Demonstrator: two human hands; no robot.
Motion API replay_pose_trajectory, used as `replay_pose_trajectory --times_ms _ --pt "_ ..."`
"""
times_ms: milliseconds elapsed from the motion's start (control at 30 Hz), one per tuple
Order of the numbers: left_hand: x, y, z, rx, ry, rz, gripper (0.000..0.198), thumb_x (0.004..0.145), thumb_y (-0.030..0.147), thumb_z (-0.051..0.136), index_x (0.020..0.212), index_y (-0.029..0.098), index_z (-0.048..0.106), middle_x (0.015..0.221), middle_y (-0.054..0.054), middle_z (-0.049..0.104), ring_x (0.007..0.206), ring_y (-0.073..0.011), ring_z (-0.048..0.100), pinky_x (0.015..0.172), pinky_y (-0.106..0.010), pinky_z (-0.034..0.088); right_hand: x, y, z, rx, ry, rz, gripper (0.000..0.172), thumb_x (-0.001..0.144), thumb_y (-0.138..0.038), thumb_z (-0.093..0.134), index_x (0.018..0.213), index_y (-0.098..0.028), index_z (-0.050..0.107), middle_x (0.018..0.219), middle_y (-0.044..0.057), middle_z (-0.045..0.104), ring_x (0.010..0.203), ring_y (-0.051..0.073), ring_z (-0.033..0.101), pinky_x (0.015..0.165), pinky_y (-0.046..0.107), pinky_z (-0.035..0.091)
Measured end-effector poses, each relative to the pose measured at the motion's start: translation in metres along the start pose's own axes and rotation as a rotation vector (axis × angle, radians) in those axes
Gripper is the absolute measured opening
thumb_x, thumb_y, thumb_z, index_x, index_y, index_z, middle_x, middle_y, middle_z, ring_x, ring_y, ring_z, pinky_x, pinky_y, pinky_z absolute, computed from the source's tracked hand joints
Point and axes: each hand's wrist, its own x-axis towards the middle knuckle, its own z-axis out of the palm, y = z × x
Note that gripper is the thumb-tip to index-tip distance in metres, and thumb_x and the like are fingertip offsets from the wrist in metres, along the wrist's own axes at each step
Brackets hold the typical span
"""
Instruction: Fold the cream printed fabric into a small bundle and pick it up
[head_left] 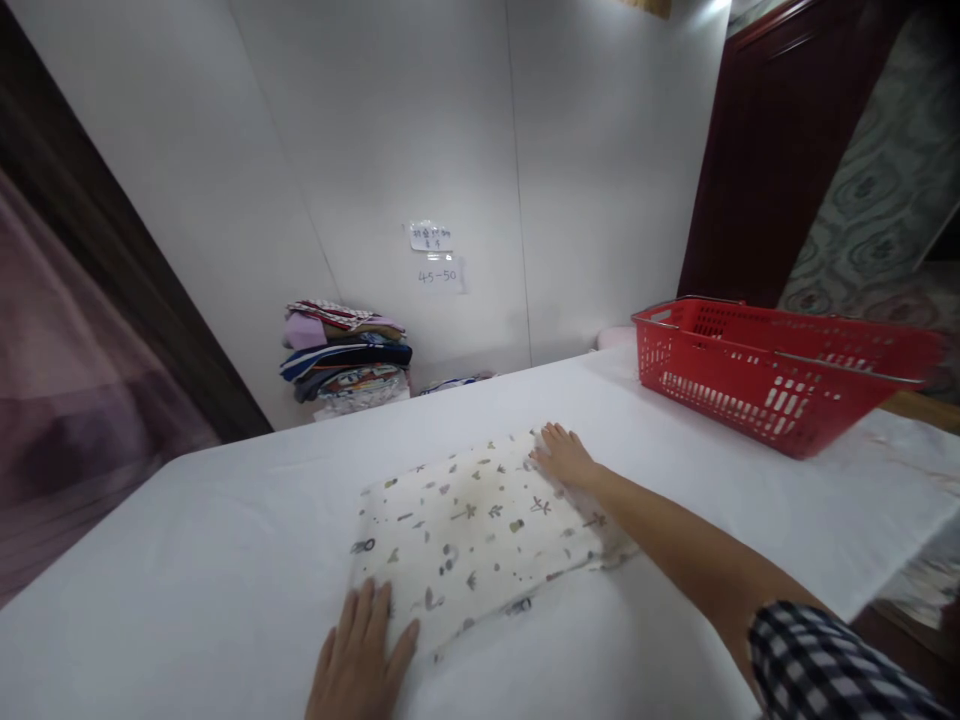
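A folded cream cloth point(472, 525) with small printed plants and animals lies flat on the white table point(225, 560). My left hand point(360, 655) rests flat on the cloth's near left corner, fingers stretched out. My right hand point(564, 455) reaches across and presses on the cloth's far right corner, its fingers together and lying flat. Neither hand grips anything. My right sleeve is a dark checked fabric.
A red plastic basket point(772, 370) with metal handles stands at the table's right. A stack of folded coloured cloths point(345, 360) sits against the white wall at the back, under two paper notes point(431, 255). A dark wooden door is at the far right.
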Motion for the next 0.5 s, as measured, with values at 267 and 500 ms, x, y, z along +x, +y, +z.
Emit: replay_pose_trajectory --times_ms 267,500 --pt "-0.008 0.011 -0.004 0.003 0.081 0.015 0.048 0.079 0.013 0.046 0.113 0.041 0.063 0.145 0.004 0.038 0.141 -0.0246 0.011 0.108 -0.054 0.029 0.031 0.023 0.019 -0.001 0.007 0.068 0.071 0.090 -0.058 0.022 0.145 -0.013 0.025 0.154 0.011 0.014 0.141 0.025 0.013 0.110 0.048 0.017" --pt "0.024 0.003 -0.037 -0.318 -0.073 -0.327 0.046 0.085 0.047 0.041 0.122 0.025 0.058 0.135 -0.007 0.053 0.128 -0.0257 0.043 0.106 -0.050 0.034 0.031 0.031 0.033 -0.037 0.077 0.035 0.069 0.089 -0.055 0.024 0.141 -0.011 0.031 0.152 0.015 0.022 0.140 0.029 0.017 0.107 0.050 0.023"
